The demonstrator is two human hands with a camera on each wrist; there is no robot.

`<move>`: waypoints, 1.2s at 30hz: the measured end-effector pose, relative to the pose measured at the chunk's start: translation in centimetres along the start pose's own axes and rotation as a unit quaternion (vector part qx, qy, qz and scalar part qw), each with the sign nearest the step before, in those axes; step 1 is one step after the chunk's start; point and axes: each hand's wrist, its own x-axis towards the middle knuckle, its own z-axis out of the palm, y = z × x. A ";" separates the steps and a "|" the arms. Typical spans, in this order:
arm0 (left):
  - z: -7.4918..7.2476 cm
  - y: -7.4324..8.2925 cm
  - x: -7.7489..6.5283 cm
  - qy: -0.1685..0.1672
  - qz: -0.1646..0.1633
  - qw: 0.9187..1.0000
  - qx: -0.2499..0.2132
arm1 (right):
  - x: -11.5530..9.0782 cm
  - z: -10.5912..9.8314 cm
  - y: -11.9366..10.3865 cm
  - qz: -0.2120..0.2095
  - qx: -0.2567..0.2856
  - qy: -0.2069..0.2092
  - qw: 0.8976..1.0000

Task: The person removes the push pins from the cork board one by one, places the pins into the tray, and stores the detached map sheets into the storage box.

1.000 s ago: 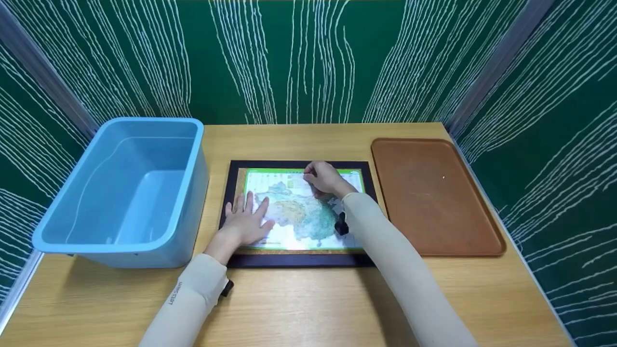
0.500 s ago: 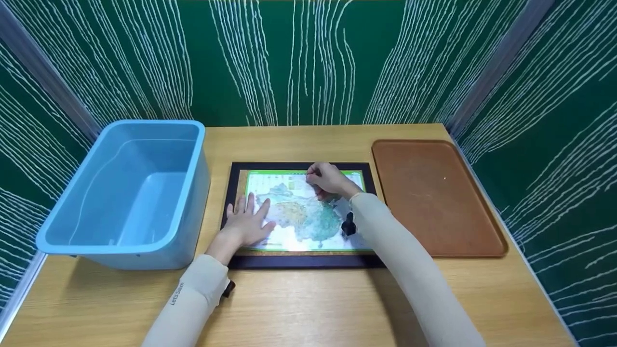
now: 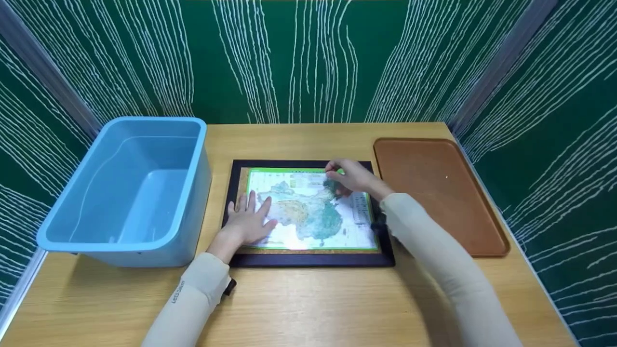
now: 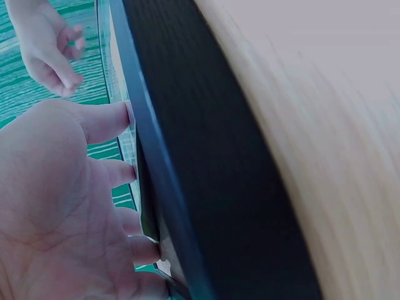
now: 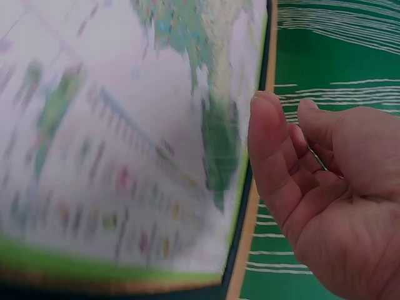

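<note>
One map of China, green-bordered, lies flat at the middle of the tabletop, inside a dark picture frame; a strip of brown backing board shows along its left and lower edges. The left hand lies palm down over the map's left side, fingers spread wide, their tips touching its surface in the left wrist view. The right hand is over the map's upper right corner, fingers loosely bent, a gap between thumb and forefinger and nothing visible in it; whether it touches the map I cannot tell. Both forearms wear cream sleeves, the left one lettered. Left of the frame stands a blue plastic tub; close on its right lies a brown rectangular tray with one tiny pale speck. Green walls with wavy white lines rise behind and at both sides.
</note>
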 end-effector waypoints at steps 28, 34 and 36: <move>0.0 0.0 0.3 -0.004 0.001 1.000 0.009 | -10.0 -10.0 12.4 0.107 -0.029 0.102 0.989; 0.0 -0.1 0.3 -0.011 -0.008 1.000 0.015 | -10.1 -10.0 14.0 0.132 -0.024 0.105 0.985; 0.1 0.0 0.2 -0.010 -0.007 1.000 0.017 | -10.2 -9.9 14.3 0.138 -0.025 0.103 0.985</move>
